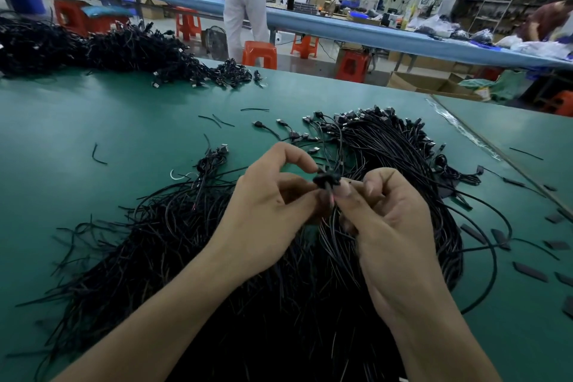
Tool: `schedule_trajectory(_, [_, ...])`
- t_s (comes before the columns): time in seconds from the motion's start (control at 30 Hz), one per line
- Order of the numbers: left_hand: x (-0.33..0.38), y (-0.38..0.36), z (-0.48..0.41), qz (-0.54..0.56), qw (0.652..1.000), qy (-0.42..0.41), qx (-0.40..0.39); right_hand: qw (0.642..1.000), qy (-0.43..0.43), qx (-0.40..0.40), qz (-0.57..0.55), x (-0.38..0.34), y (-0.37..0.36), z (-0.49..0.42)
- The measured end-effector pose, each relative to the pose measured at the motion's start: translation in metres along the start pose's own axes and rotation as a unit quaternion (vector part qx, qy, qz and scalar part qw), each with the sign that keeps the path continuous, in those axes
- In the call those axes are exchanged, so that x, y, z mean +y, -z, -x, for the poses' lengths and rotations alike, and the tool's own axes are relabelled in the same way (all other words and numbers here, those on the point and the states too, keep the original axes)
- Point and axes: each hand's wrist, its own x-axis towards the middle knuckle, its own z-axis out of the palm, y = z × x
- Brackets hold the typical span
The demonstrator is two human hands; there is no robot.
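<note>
A big pile of loose black USB cables spreads over the green table in front of me. Above it, my left hand and my right hand meet at a small coiled black cable bundle. Both hands pinch it between thumb and fingertips, and a black twist tie stands out of its top. More cable strands run down under my right palm.
A second heap of bundled black cables lies at the far left. Short black ties lie scattered mid-table, and flat black pieces at the right. Beyond the table edge stand orange stools, a person and a long blue bench.
</note>
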Motion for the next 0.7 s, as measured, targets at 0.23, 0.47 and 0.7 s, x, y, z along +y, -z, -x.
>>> schedule_trajectory(0.23, [0.007,-0.002,0.000,0.108,0.994,-0.008,0.002,0.998,-0.013,0.002,0.056,0.005,0.001,-0.001])
schedule_trajectory(0.47, [0.001,-0.004,0.003,-0.064,0.995,-0.077,-0.015,0.995,0.026,0.044,0.089,0.006,0.007,-0.003])
schedule_trajectory(0.7, [-0.007,-0.007,0.002,-0.072,0.997,0.008,0.029,0.996,0.062,0.030,0.053,0.001,0.002,-0.001])
